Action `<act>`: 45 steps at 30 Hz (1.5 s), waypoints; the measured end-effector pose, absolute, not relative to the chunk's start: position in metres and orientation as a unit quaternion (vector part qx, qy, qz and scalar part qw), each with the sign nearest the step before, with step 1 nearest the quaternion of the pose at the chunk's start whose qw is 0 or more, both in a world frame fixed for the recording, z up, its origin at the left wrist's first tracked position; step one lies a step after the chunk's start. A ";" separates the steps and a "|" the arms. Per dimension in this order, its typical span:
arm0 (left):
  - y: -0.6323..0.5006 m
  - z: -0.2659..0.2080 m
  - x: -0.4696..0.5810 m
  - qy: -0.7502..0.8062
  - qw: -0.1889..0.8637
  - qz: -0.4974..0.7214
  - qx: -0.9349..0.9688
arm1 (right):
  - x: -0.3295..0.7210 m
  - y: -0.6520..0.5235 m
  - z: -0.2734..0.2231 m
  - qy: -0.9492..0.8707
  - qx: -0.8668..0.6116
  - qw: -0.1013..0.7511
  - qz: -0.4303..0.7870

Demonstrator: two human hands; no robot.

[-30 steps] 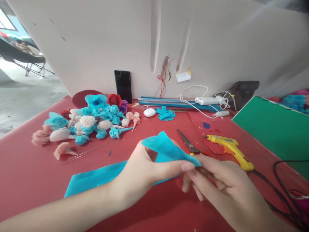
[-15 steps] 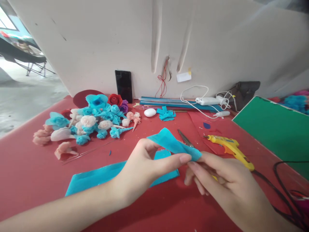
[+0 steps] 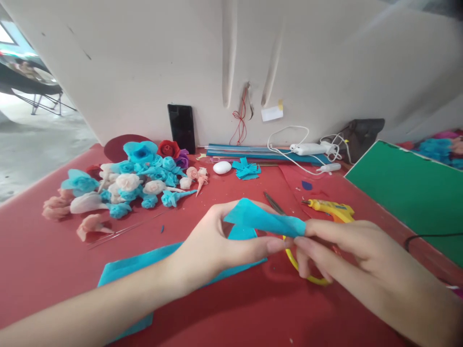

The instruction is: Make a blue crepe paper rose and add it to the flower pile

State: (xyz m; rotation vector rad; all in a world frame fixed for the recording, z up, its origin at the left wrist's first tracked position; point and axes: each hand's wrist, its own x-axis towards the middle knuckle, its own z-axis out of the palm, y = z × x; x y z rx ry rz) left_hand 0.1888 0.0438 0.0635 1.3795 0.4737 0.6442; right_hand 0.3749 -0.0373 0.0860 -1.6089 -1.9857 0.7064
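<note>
Between both hands is a piece of blue crepe paper (image 3: 258,216), wide at its left end and gathered narrow at the right. My left hand (image 3: 224,241) curves around its left part, thumb below and fingers behind. My right hand (image 3: 347,255) pinches the narrow right end between thumb and forefinger. Beneath the hands, a longer folded blue paper strip (image 3: 137,262) lies on the red table (image 3: 224,308), partly covered by my left arm. Scissors (image 3: 292,258) with yellow handles lie behind my right fingers, blades pointing away. A yellow glue gun (image 3: 331,208) rests just beyond my right hand.
Many paper flowers (image 3: 126,183) are heaped at the left. A phone (image 3: 181,127) leans on the wall, near a white egg-shaped object (image 3: 222,167) and cut blue scraps (image 3: 246,168). White cables (image 3: 311,149) lie at the back; a green board (image 3: 405,193) stands right.
My right hand has shifted slightly right along with the paper's narrow end, uncovering more of the scissors' yellow handles. The paper looks flatter and more stretched out. The view has shifted a little.
</note>
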 end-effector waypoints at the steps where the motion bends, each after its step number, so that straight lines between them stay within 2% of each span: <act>1: 0.045 0.064 0.189 0.210 0.700 0.277 0.624 | 0.378 -0.037 0.088 -0.725 -0.591 0.234 0.265; 8: 0.047 0.067 0.191 0.172 0.680 0.228 0.675 | 0.385 -0.041 0.088 -0.715 -0.593 0.183 0.322; 16: 0.045 0.063 0.191 0.213 0.657 0.289 0.663 | 0.381 -0.038 0.082 -0.698 -0.589 0.185 0.363; 19: 0.042 0.061 0.192 0.228 0.639 0.293 0.674 | 0.378 -0.036 0.082 -0.718 -0.577 0.229 0.315; 22: 0.040 0.060 0.192 0.247 0.622 0.290 0.684 | 0.376 -0.037 0.080 -0.749 -0.563 0.285 0.199; 25: 0.039 0.061 0.193 0.260 0.619 0.289 0.682 | 0.374 -0.038 0.078 -0.774 -0.547 0.297 0.116; 35: 0.040 0.067 0.194 0.296 0.615 0.227 0.695 | 0.384 -0.042 0.080 -0.803 -0.548 0.228 0.055; 45: 0.048 0.071 0.190 0.300 0.607 0.090 0.731 | 0.395 -0.038 0.082 -0.780 -0.584 0.118 0.194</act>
